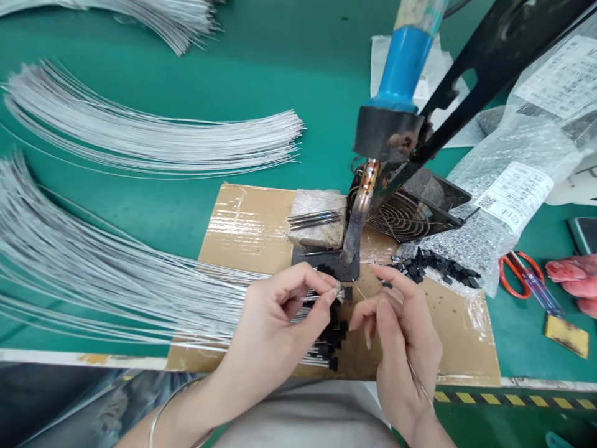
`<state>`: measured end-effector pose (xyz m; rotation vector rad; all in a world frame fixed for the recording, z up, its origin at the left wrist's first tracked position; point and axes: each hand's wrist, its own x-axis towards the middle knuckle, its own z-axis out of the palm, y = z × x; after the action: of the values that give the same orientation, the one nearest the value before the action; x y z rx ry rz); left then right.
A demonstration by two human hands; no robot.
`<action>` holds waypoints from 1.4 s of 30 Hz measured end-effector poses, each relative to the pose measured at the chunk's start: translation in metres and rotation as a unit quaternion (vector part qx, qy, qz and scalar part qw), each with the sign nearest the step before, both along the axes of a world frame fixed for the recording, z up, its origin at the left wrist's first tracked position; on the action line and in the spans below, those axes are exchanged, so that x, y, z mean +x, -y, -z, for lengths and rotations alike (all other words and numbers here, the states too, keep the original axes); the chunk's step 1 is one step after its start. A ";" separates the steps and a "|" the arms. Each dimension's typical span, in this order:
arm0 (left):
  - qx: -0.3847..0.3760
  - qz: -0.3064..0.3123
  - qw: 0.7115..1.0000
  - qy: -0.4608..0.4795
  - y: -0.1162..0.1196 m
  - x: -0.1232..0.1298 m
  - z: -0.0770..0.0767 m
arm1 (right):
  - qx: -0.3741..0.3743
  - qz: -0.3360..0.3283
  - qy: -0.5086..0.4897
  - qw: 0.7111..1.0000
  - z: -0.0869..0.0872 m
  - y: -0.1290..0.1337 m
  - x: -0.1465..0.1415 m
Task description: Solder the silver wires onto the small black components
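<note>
My left hand is closed in a pinch on a thin grey wire, and a small black connector sits just past its fingertips. Opposite it, my right hand has its fingers curled around a thin metallic wire whose end points at the connector. The same strand seems to run down past the wrist. Beneath my left hand lies a bundle of grey wires, with black connectors at its right ends. Above both hands hangs a soldering iron with a blue handle, its bent tip angled down.
Cardboard covers the green bench. A pale block with metal rods stands by the iron, beside a black fan. Loose black pieces, bubble wrap and orange-handled scissors lie right; more wires lie left.
</note>
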<state>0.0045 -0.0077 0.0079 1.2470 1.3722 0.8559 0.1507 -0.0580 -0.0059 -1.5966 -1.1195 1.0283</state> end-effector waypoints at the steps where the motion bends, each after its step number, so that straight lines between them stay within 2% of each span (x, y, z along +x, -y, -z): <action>1: -0.002 -0.001 1.000 0.000 -0.001 0.000 0.000 | -0.004 -0.002 0.005 1.000 -0.001 0.000 0.000; 4: -0.005 -0.004 1.000 -0.005 -0.004 0.001 0.001 | 0.006 -0.014 0.035 0.999 -0.002 -0.002 0.004; 7: -0.006 -0.007 1.000 -0.006 -0.007 0.003 0.000 | 0.051 -0.031 0.056 0.997 0.000 -0.006 0.009; 10: -0.001 -0.001 1.000 -0.008 -0.010 0.004 -0.001 | 0.083 -0.018 0.022 0.996 -0.001 -0.010 0.009; 16: 0.010 0.009 1.000 -0.023 -0.016 0.001 0.000 | 0.027 0.012 -0.071 0.997 -0.007 -0.013 0.005; 22: 0.014 0.012 1.000 -0.014 -0.022 0.002 -0.002 | 0.019 0.032 -0.112 0.993 -0.007 -0.019 0.005; 29: 0.017 0.011 1.000 -0.021 -0.027 0.002 -0.008 | 0.024 0.026 -0.103 0.994 -0.007 -0.023 0.006; 33: 0.018 0.008 1.000 -0.019 -0.028 0.001 -0.007 | 0.047 0.005 -0.084 0.995 -0.003 -0.025 0.009; 42: 0.002 0.013 1.000 -0.022 -0.029 0.000 -0.007 | 0.052 0.007 -0.097 0.994 -0.002 -0.026 0.009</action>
<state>0.0044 0.0208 0.0150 1.2919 1.3859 0.8178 0.1593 -0.0324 -0.0034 -1.3887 -1.0116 1.0753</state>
